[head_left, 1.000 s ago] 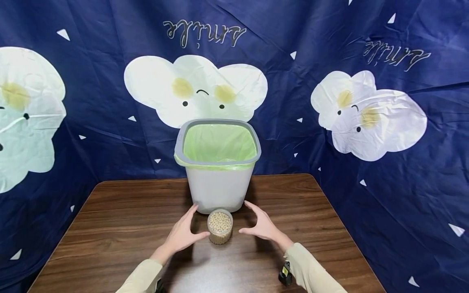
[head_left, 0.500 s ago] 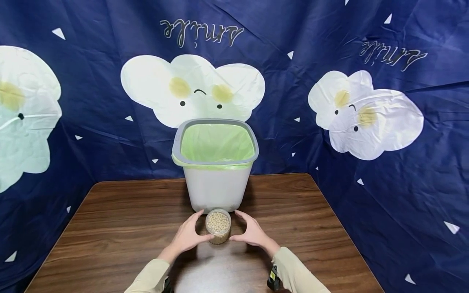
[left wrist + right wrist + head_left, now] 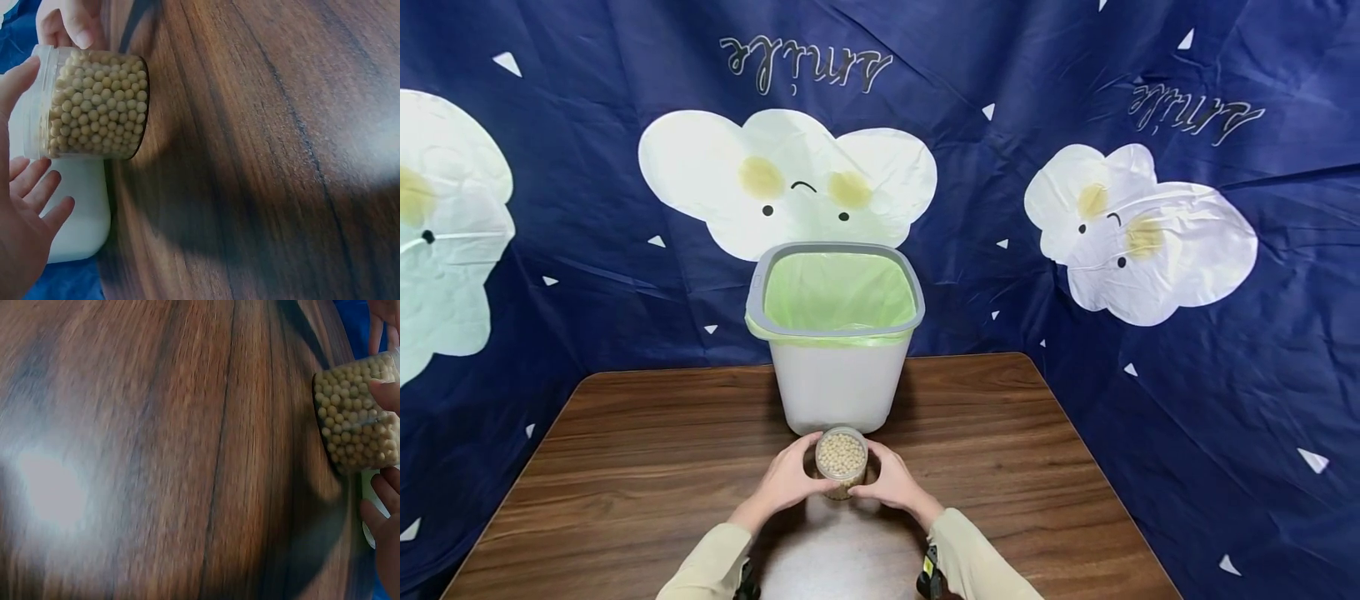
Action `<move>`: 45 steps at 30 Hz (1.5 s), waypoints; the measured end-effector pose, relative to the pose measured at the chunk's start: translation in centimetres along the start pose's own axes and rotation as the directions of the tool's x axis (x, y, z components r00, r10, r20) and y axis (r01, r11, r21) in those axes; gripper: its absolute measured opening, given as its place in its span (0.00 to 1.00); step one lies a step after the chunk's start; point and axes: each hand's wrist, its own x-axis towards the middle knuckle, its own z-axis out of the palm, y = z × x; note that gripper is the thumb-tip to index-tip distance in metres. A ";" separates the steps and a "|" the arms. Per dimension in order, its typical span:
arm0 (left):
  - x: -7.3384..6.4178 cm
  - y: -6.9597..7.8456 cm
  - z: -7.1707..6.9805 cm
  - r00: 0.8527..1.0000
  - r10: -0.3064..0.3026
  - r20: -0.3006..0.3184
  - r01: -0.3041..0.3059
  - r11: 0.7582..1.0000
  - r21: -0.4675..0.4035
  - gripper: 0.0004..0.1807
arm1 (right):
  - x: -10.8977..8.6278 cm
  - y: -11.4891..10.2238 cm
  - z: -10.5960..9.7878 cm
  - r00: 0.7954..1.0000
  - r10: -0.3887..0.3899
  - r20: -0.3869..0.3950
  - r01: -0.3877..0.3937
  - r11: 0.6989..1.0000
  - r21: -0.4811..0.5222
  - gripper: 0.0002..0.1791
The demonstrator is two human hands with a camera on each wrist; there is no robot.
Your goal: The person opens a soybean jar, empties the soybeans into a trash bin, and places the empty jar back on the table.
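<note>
A clear plastic jar (image 3: 841, 454) with a round top stands upright on the table, full of small round beige balls like soybeans. My left hand (image 3: 787, 481) holds it from the left, thumb across the front near the rim and fingers along the side. From the right, my right hand (image 3: 893, 481) holds the same jar, its thumb in front close to the left thumb. In the left wrist view the jar (image 3: 97, 103) lies between both hands; the right wrist view has the right thumb (image 3: 385, 395) against its wall. The fingers' far sides are partly hidden.
Right behind the jar stands a light grey bin (image 3: 838, 383) with a grey rim and a green liner bag. The brown wood table (image 3: 647, 467) reaches back to a dark blue curtain (image 3: 977, 300) printed with white clouds.
Both hands have come inward from either side of the jar and now hold it; the right hand has moved farther left than the left hand moved right. The jar stays before the bin.
</note>
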 end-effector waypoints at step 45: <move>1.5 3.4 -4.6 0.996 -0.006 0.088 0.049 0.867 -0.496 0.39 | 1.5 -6.2 -5.1 0.973 -0.226 -0.036 0.229 0.960 0.159 0.42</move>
